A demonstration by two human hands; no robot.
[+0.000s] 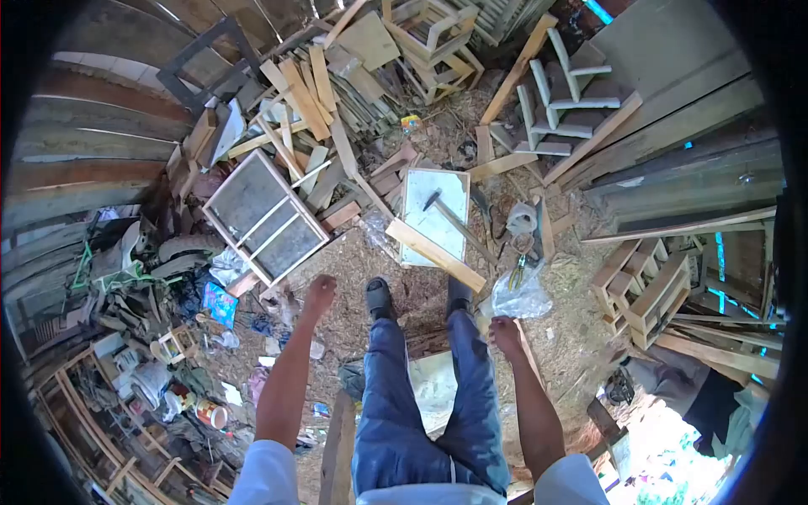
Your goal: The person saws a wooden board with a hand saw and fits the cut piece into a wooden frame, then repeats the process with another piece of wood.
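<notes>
My left hand (321, 295) hangs above the shavings-covered ground, left of my knees; its fingers look curled, and whether anything is in them is hidden. My right hand (506, 334) is beside my right knee with its fingers bent inward, their grip too small to make out. Ahead of my feet lies a white board (418, 200), with a hammer (457, 220) resting across it. A light wooden plank (436, 255) lies slanted over the board's near edge. Yellow-handled pliers (518, 271) lie beside a clear plastic bag (522, 292), forward of my right hand.
A wooden frame panel (266, 219) lies front left. Scrap wood (307, 93) is piled ahead, and stool-like frames (429, 42) stand beyond. Wooden racks (644, 290) are at right. Another person (673, 383) is partly visible at lower right.
</notes>
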